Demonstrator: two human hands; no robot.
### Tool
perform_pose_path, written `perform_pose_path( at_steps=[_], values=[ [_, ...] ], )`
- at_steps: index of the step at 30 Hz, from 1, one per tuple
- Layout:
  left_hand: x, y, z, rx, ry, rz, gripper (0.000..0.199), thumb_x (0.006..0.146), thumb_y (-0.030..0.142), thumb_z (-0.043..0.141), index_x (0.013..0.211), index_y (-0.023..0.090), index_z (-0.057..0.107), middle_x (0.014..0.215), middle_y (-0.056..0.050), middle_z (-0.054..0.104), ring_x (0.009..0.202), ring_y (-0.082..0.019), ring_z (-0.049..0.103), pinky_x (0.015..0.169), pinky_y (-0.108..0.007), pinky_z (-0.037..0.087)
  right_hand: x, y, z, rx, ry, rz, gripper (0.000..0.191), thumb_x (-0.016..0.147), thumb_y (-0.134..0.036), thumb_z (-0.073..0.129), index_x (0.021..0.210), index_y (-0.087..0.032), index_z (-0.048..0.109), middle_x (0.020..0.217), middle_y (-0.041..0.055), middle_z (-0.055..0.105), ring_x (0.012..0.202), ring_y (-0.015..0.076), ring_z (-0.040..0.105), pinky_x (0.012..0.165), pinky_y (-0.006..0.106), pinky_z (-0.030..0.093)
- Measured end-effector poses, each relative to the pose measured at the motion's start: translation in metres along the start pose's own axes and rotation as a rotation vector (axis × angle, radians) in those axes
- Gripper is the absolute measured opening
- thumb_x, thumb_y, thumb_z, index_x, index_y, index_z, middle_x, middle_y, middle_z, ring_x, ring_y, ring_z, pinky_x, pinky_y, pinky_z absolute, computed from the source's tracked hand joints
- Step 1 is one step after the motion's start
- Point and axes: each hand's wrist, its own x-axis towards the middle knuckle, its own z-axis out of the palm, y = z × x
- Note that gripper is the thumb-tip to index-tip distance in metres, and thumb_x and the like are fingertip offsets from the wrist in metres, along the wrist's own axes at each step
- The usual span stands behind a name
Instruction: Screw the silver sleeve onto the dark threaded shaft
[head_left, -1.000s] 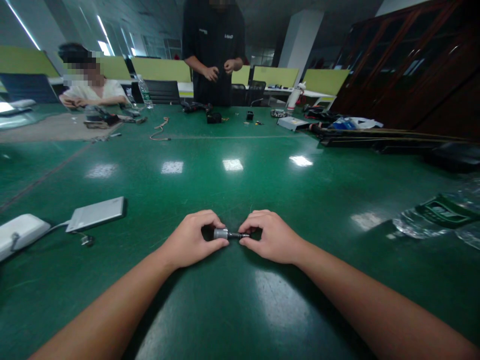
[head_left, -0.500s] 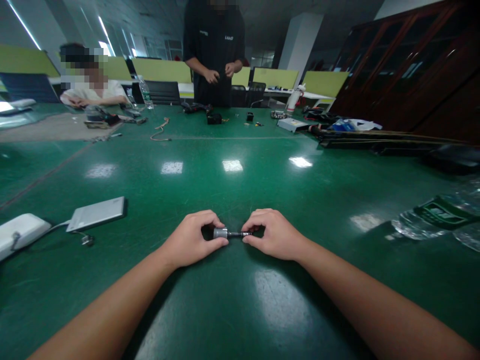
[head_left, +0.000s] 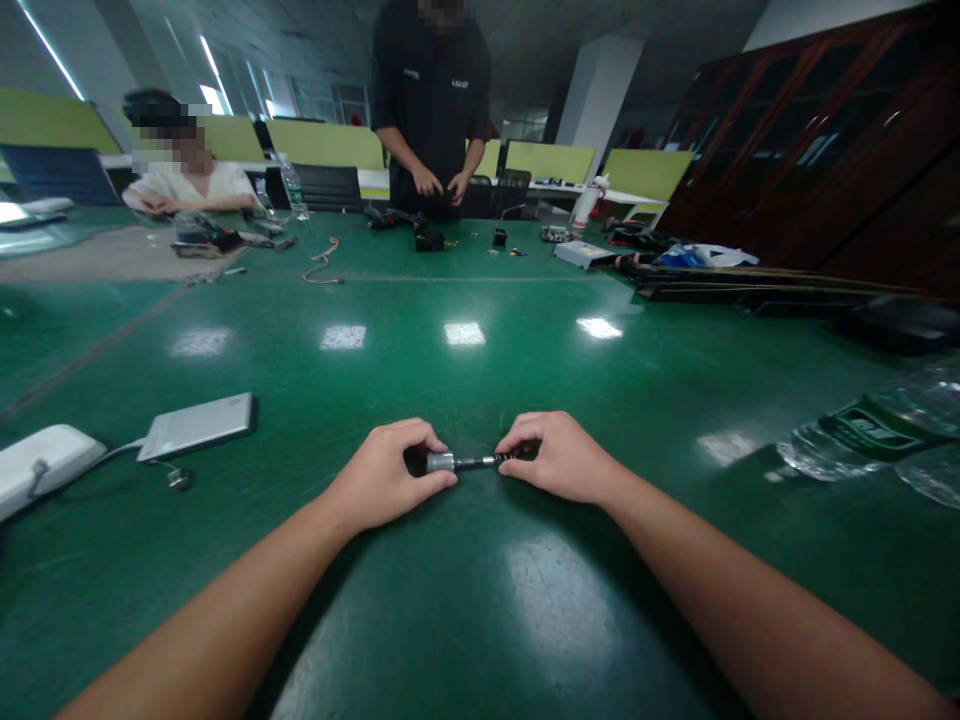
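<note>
Just above the green table [head_left: 405,600], my left hand [head_left: 390,474] pinches a grey metal cylinder [head_left: 441,462] between thumb and fingers. A thin dark rod [head_left: 472,463] runs from the cylinder to the right. Around its far end is a small black coiled or ribbed part [head_left: 504,458], and my right hand [head_left: 559,456] is closed on that part. Its right end is partly hidden by the fingers.
At the left lie a silver flat box [head_left: 196,428] with a cable and a white device [head_left: 49,465]. Clear plastic bottles [head_left: 810,440] lie at the right. Two people [head_left: 431,100] are across the table, near a black box [head_left: 430,241] and a grey box [head_left: 581,254].
My right hand has shifted slightly right and up, away from my left hand, and more of the rod shows between them. The standing person's hands have moved lower.
</note>
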Motion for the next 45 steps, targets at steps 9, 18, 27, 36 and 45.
perform_pose_path(
  at_steps=[9,18,27,36,45],
  values=[
    [0.002,-0.001,-0.001,-0.018,-0.006,0.029,0.019,0.071,0.021,0.079,0.085,0.018,0.066,0.087,-0.002,0.068,0.082,-0.019,0.064,0.075,-0.030,0.048,0.000,-0.001,0.007,0.016,0.017,-0.097,0.016,0.072,-0.014,0.077,0.087,-0.020,0.077,0.079,0.0019,0.071,0.070,0.0138,0.062,0.068,0.027,0.049],
    [0.002,0.000,0.000,-0.032,-0.051,0.054,0.020,0.073,0.026,0.079,0.085,0.018,0.066,0.088,-0.003,0.068,0.082,-0.018,0.063,0.074,-0.029,0.048,0.001,-0.006,0.018,0.043,0.052,-0.183,0.015,0.076,-0.018,0.077,0.090,-0.022,0.077,0.086,0.0030,0.073,0.084,0.0172,0.064,0.077,0.031,0.048],
    [0.001,0.004,-0.002,-0.133,-0.112,0.126,0.013,0.081,0.029,0.072,0.084,0.017,0.068,0.086,-0.005,0.069,0.081,-0.018,0.064,0.075,-0.029,0.048,-0.002,-0.017,0.029,0.004,0.093,-0.226,0.011,0.077,-0.022,0.079,0.087,-0.023,0.075,0.075,0.0000,0.072,0.073,0.0146,0.063,0.077,0.031,0.043],
    [0.002,0.004,-0.001,-0.076,-0.119,0.030,0.020,0.071,0.023,0.078,0.089,0.018,0.069,0.088,-0.003,0.069,0.083,-0.019,0.064,0.075,-0.029,0.048,-0.005,-0.015,0.027,0.003,0.031,-0.281,0.015,0.076,-0.021,0.078,0.091,-0.021,0.075,0.084,0.0027,0.074,0.083,0.0187,0.064,0.082,0.035,0.045],
    [0.000,0.002,0.001,-0.057,-0.087,0.085,0.015,0.073,0.022,0.077,0.082,0.017,0.066,0.085,-0.003,0.067,0.079,-0.018,0.063,0.073,-0.029,0.046,-0.004,-0.016,0.027,0.009,0.012,-0.309,0.013,0.080,-0.020,0.073,0.093,-0.020,0.074,0.084,0.0032,0.074,0.082,0.0182,0.064,0.081,0.034,0.045]
  ],
)
